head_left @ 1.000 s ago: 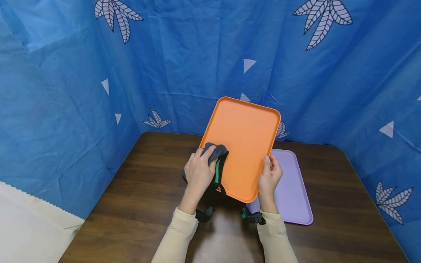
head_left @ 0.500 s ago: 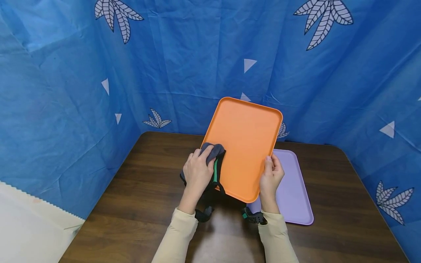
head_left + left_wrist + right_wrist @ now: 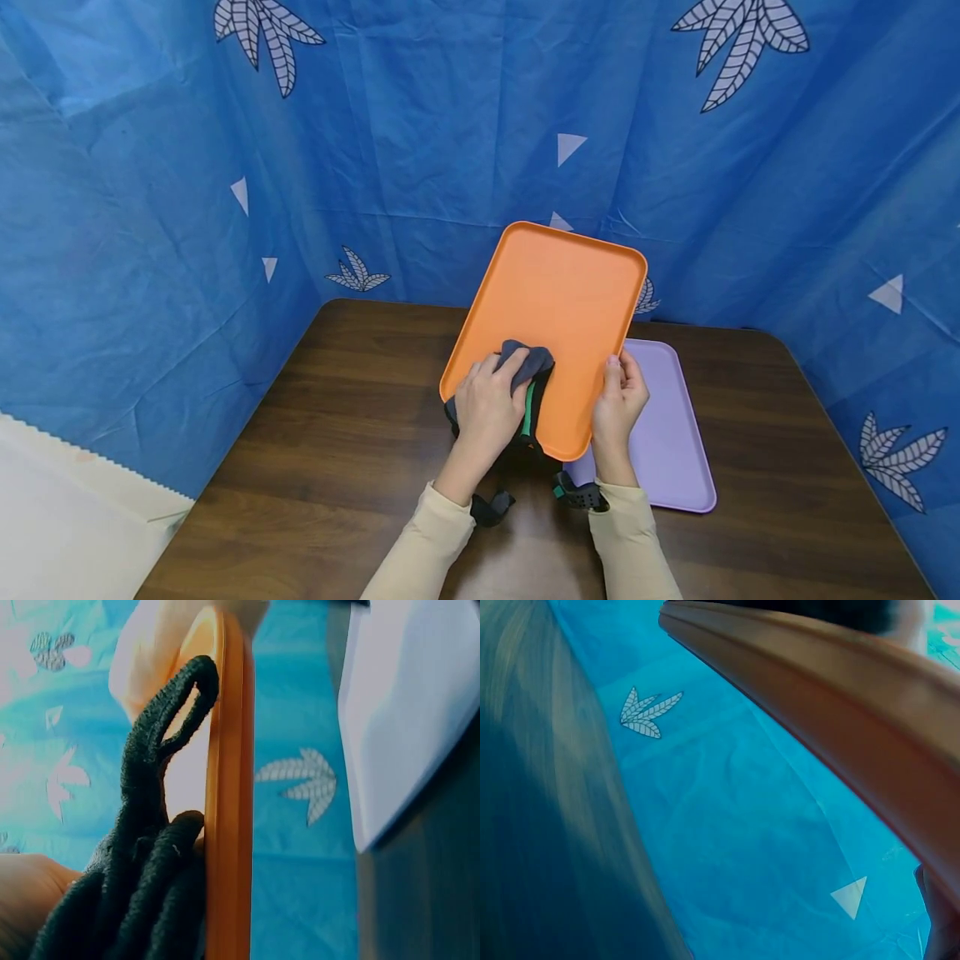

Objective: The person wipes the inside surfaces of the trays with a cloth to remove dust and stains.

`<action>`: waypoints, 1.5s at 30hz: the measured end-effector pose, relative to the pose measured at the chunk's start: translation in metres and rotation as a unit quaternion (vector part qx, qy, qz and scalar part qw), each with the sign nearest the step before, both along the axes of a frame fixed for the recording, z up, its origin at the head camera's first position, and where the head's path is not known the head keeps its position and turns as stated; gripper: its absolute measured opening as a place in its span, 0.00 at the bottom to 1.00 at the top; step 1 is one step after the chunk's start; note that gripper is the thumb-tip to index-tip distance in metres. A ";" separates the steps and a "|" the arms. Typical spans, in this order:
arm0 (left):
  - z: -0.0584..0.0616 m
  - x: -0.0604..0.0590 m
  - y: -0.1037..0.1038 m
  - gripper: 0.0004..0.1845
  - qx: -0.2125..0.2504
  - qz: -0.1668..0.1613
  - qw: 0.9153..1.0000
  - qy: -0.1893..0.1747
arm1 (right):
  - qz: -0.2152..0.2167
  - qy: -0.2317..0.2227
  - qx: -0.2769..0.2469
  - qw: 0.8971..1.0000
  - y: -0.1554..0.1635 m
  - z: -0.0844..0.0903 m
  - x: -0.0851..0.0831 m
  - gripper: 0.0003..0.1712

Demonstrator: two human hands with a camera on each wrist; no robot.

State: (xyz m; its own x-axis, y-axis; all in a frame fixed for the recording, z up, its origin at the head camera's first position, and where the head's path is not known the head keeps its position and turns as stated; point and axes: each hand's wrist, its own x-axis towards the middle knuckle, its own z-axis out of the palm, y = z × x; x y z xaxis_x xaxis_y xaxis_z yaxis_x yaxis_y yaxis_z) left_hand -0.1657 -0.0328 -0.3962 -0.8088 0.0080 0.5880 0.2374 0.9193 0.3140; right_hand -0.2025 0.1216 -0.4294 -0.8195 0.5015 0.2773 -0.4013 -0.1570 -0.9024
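Observation:
An orange tray (image 3: 562,292) is held up off the table, tilted with its inner face toward me. My right hand (image 3: 619,398) grips its right edge, the thumb over the rim on the near side. Against the lower part of the tray, my left hand (image 3: 486,408) holds a bunched dark grey cloth (image 3: 534,362) with a black edge and a green strip. In the left wrist view the folded cloth (image 3: 142,885) lies along the inner side of the orange tray (image 3: 229,787). The right wrist view shows the tray's underside (image 3: 840,712).
A purple tray (image 3: 671,433) lies flat on the brown wooden table (image 3: 337,417), right of and partly behind my right hand. Blue curtains (image 3: 420,150) with leaf prints stand behind the table and at both sides. Pale fabric (image 3: 67,508) shows at the lower left.
My left hand has moved the cloth right across the lower part of the orange tray, uncovering its lower left corner. The tray and right hand have shifted only slightly right.

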 end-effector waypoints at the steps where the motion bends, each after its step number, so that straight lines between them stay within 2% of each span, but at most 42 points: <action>1: 0.000 0.001 0.003 0.18 -0.005 -0.006 1.000 0.002 | 0.000 0.000 0.001 1.000 0.000 0.000 0.000 0.17; 9: -0.001 0.015 0.031 0.21 -0.041 -0.058 0.997 0.015 | 0.008 0.014 -0.022 1.000 -0.002 0.001 0.000 0.18; 14: -0.003 0.022 0.044 0.21 -0.031 -0.103 0.994 0.013 | 0.014 0.009 -0.044 0.999 0.000 0.000 0.000 0.18; 19: -0.002 0.024 0.049 0.20 -0.015 -0.120 0.993 0.012 | 0.009 0.009 -0.047 0.999 0.002 0.000 0.001 0.17; 24: -0.001 0.026 0.049 0.20 -0.017 -0.119 0.993 0.008 | 0.012 0.017 -0.049 0.999 0.001 0.000 0.002 0.16; 30: -0.002 0.026 0.047 0.20 -0.042 -0.111 0.993 0.010 | 0.012 0.023 -0.052 0.998 0.002 0.001 0.002 0.17; 40: -0.005 0.022 0.031 0.19 -0.059 -0.082 0.994 0.033 | 0.006 0.005 -0.036 0.999 0.001 0.001 0.001 0.18; 45: -0.004 0.019 0.020 0.21 -0.057 -0.061 0.996 0.032 | 0.002 0.002 -0.036 0.999 0.002 0.001 0.001 0.17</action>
